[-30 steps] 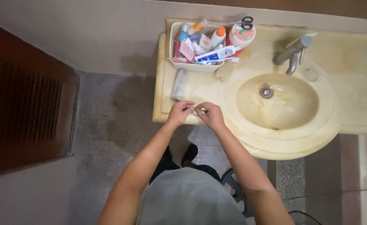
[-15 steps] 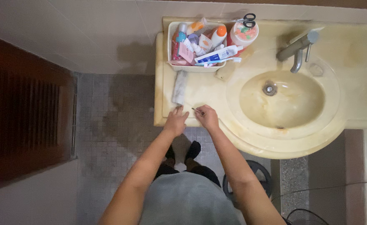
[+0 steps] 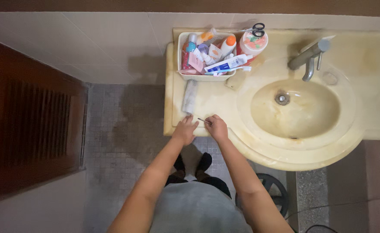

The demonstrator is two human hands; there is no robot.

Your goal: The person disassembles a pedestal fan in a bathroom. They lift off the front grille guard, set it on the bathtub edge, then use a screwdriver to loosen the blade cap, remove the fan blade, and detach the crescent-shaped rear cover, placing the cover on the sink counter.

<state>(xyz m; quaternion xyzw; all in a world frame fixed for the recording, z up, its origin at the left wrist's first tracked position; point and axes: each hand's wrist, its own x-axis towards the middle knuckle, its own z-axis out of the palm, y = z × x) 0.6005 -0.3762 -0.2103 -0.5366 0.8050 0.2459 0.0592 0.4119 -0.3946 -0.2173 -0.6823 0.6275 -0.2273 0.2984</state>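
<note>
R hand (image 3: 217,127) pinches thin metal tool (image 3: 204,121) at counter edge (image 3: 169,125), just front-left of sink basin (image 3: 300,110); L hand (image 3: 184,130) rests open, fingers flat beside it; keep tool low, pinch firm, wrist braced.

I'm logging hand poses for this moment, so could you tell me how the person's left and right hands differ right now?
The right hand pinches a thin metal tool between its fingertips, while the left hand holds nothing. The left hand rests with fingers spread flat on the counter edge, near a grey folded cloth; the right hand is curled into a loose fist. Both sit at the counter's front edge, left of the sink.
</note>
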